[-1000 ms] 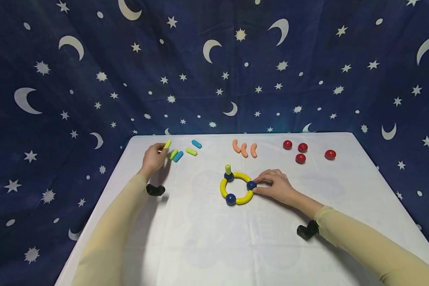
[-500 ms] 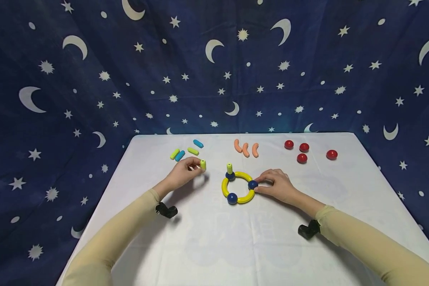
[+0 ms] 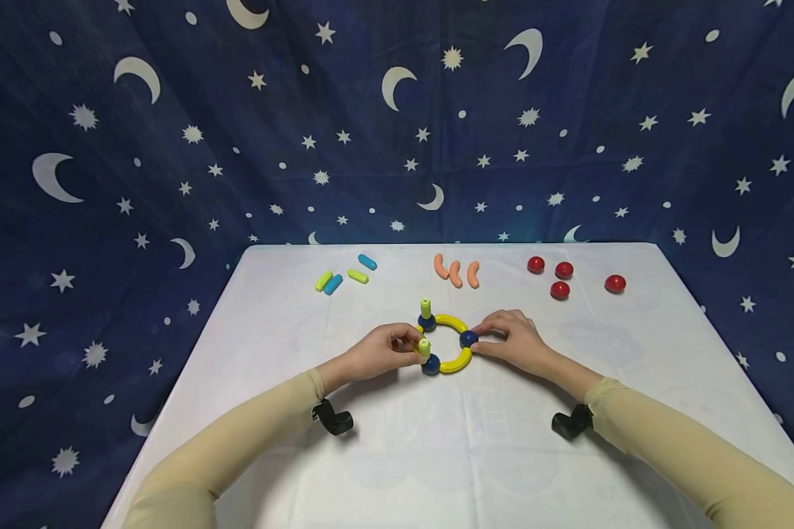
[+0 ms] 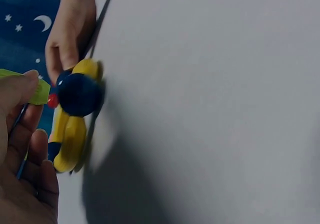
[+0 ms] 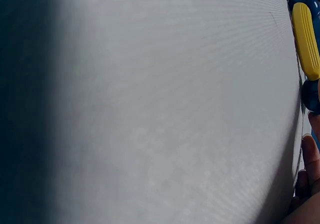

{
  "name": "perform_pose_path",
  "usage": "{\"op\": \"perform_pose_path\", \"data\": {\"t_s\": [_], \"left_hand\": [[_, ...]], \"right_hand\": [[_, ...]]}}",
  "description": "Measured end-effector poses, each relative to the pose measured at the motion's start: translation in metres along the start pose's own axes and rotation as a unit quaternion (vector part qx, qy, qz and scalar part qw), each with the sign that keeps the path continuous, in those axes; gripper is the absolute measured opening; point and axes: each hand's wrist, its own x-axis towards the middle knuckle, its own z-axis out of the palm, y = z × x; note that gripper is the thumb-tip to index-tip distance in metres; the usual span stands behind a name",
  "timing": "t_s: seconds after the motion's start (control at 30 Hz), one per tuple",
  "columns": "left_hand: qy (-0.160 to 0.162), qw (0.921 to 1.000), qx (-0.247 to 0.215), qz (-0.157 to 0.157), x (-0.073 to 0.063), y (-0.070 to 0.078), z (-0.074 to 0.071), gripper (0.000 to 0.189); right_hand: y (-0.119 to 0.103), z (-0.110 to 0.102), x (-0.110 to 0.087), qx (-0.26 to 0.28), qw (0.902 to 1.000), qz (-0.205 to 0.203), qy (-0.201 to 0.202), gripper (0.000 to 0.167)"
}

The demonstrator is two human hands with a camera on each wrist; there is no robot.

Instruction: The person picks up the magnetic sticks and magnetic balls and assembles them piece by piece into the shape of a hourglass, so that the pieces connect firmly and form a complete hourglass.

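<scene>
Left hand (image 3: 384, 350): I've got it pinching a held stick (image 3: 424, 346), green, between thumb and fingers. Front ball (image 3: 431, 366) sits just below, at 5 o'clock from the grip in my head view. Left wrist view shows me a gap from stick end to ball, so near, not touching. That stick-over-ball lineup is what I judge the coming move turns on. Left hand is the nearer one to this ball. Right hand (image 3: 514, 344) is across at the yellow ring's (image 3: 454, 363) 3 o'clock, thumb and finger pinching the right ball (image 3: 467, 339); I'd guess that steadies things. How hard either one squeezes, I can't tell.

Held stick's long axis: close to upright. Top end faces up, lower end points down at the front ball, which is at the ring's 7 o'clock. Back ball (image 3: 426, 323), 11 o'clock, carries a standing stick (image 3: 426, 307), also upright; I read the two as roughly parallel.

Ring lies flat on the table (image 3: 397, 463), its left part mostly behind the left hand. Others, from the ring: loose green sticks (image 3: 358, 276) and blue sticks (image 3: 334, 284) at 10 o'clock, orange curves (image 3: 455, 274) at 12, red pieces (image 3: 560, 291) at 2.
</scene>
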Motion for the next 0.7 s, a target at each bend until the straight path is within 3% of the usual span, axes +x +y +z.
{"op": "perform_pose_path", "data": {"t_s": [0.27,0.53,0.7], "left_hand": [[-0.001,0.9998,-0.022,-0.001,0.002,0.0,0.008,0.016],[-0.002,0.9997,-0.011,-0.02,0.003,-0.004,0.012,0.02],[0.023,0.9982,0.048,-0.027,-0.002,-0.005,0.018,0.033]], "right_hand": [[-0.001,-0.001,0.0,-0.002,1.0,-0.009,0.003,0.041],[-0.002,-0.001,0.001,-0.003,0.9999,-0.011,0.004,0.04],[-0.001,-0.001,0.0,0.0,0.9999,-0.01,0.002,0.041]]}}
